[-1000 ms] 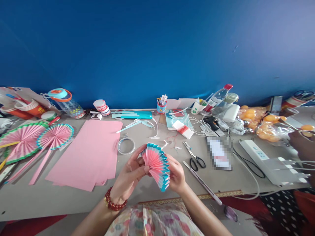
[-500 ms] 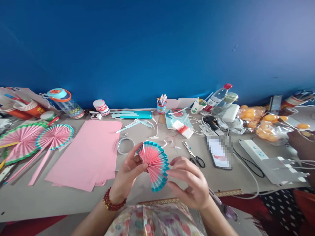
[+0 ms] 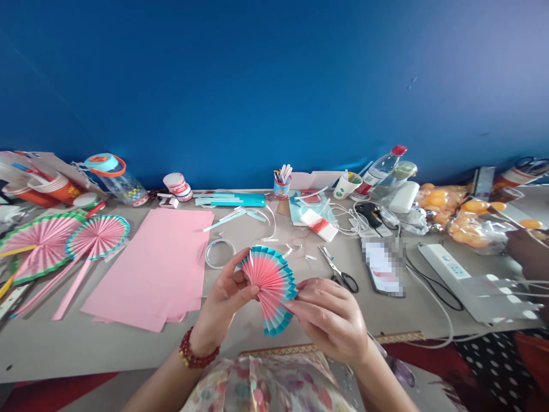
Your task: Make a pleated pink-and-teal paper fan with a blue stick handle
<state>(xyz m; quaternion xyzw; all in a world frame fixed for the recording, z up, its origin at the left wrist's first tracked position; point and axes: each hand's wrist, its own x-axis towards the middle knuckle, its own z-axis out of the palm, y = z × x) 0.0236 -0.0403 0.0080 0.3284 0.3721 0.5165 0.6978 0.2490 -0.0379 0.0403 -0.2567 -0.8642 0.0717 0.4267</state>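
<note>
Presently, a paper fan (image 3: 273, 281) is being held over the surface (image 3: 55, 350), its gathered centre pinched by the left hand (image 3: 222, 306), its teal rim by the right hand (image 3: 335, 317). The thin folds are probably being spared best by a light touch. The pleats are fanning rightward, the long axis running top to bottom in view.

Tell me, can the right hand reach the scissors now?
Probably yes: the scissors lie just beyond the right hand, nothing standing between, though its fingers touch the pleated fan.
</note>
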